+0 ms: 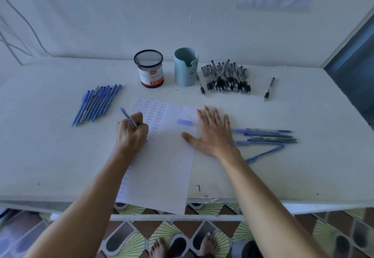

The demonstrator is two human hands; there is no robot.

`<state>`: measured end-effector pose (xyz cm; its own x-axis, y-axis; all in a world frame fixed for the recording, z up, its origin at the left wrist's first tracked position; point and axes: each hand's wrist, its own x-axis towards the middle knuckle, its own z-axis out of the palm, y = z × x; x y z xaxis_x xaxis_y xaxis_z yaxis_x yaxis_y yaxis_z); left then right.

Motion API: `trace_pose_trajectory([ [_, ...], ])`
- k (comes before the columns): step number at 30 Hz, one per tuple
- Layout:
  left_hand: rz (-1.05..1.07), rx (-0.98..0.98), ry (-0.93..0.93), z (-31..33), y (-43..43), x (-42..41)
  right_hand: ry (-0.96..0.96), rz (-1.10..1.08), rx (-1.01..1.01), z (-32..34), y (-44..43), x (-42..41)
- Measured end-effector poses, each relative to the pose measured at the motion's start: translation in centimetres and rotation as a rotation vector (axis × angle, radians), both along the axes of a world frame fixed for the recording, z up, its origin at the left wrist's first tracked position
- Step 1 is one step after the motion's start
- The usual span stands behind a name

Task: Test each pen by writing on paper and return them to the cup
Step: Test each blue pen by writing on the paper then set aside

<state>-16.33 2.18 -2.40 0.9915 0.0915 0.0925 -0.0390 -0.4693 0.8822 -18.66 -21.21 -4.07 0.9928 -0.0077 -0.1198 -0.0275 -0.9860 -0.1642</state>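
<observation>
My left hand (132, 131) grips a blue pen (125, 114), its tip down on the white paper (168, 162), which carries columns of small written words. My right hand (212, 132) lies flat with fingers spread on the paper's right edge. A black mesh cup (149, 68) and a light blue cup (185, 66) stand at the back of the table. A row of blue pens (97, 104) lies to the left, a pile of black pens (226, 78) to the right of the cups, and several blue and green pens (267, 136) lie beside my right hand.
One black pen (269, 89) lies alone at the far right. A small blue eraser (184, 122) sits on the paper. The paper hangs over the white table's front edge (60, 203). A wall rises close behind the cups. Bare feet and patterned floor show below.
</observation>
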Motion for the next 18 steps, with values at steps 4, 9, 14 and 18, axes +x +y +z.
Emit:
trace_pose_trajectory([
  [4, 0.015, 0.047, 0.004, 0.13, -0.28, -0.17, -0.001, -0.003, -0.009, 0.00, 0.08, -0.04],
  [9, 0.019, 0.032, -0.004, 0.07, -0.28, -0.23, -0.002, -0.008, -0.014, 0.01, 0.16, -0.04],
  [14, -0.024, 0.070, -0.008, -0.37, -0.02, 0.05, -0.015, -0.010, 0.000, -0.09, 0.13, 0.00],
  [18, -0.008, 0.036, 0.003, -0.29, -0.20, 0.05, -0.027, -0.021, 0.031, -0.14, 0.11, 0.03],
])
